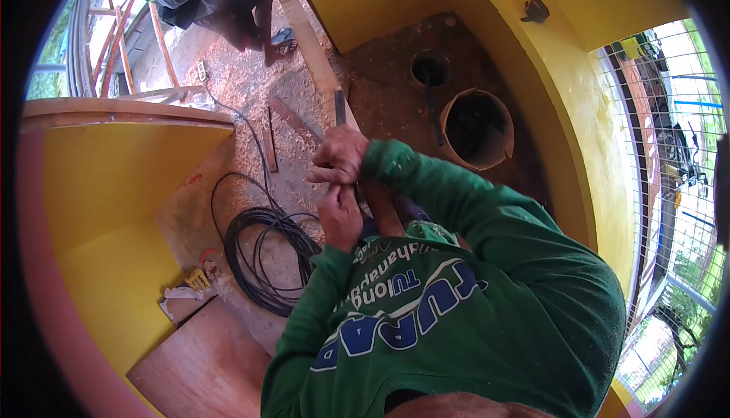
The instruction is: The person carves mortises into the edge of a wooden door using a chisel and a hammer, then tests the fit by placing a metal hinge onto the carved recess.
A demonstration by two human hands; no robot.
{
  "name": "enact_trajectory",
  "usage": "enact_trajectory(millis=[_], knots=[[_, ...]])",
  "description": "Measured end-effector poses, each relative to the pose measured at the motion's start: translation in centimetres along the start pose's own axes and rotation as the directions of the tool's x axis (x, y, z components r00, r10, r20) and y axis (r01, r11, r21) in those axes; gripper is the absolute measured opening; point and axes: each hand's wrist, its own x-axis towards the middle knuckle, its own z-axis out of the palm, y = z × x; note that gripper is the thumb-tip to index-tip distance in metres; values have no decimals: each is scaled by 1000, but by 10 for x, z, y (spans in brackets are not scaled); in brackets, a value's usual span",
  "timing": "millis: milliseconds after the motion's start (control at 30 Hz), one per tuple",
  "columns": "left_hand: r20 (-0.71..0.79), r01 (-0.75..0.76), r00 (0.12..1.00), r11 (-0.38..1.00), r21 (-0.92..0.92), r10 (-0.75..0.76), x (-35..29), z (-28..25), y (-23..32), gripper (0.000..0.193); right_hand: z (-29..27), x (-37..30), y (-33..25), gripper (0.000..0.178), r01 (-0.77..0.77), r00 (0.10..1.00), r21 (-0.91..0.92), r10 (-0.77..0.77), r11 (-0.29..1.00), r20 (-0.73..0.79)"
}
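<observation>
Hand work on wood, seen from above. The bar (340, 106), grey and narrow, juts forward from the right hand (340, 155), over or against the pale plank (310, 45); whether metal and wood touch cannot be told. The right fingers are clenched around the bar. The left hand (340, 216) lies just behind, close against the right, with its fingers curled; what they grasp, if anything, is hidden. The plank runs away from the body, between the littered floor and a yellow wall (365, 7), toward a co-worker (228, 7) at the far end.

Handling (judged): the bar is probably metal, stiff, hard to break and moderate in weight, its smooth face liable to slip in a dusty palm. It is best taken around the rear part, with fingers clear of the exposed front end, which may be sharp. The plank should be rigid but easily dented, and steadier if held by its edges. Shavings (293, 87) and a coiled cable (255, 266) lie to the left.
</observation>
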Motion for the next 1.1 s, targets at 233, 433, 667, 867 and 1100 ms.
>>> enact_trajectory(millis=[233, 433, 667, 867, 1100], knots=[[-22, -129, 991, 979, 158, 135, -4, -2, 1, 26, 1, -4, -3, 43, -36, 998, -11, 37, 999, 48], [124, 151, 985, 941, -303, -118, -3, -21, 20, 33, 2, 2, 17, 26, 179, 940, -9, -174, 984, -293], [-222, -11, 961, 774, -633, -168, -27, -65, 6, 41, -43, -5, 69, 28, -594, 662, 149, 586, 791, -468], [-159, 164, 934, 780, -604, -319, -41, -65, -6, 43, -45, 2, 73, 36, -681, 663, 54, 646, 731, -379], [-33, 243, 945, 764, -598, -326, -52, -52, -25, 44, -32, -18, 55, 62, -398, 910, -531, 249, 748, -331]])
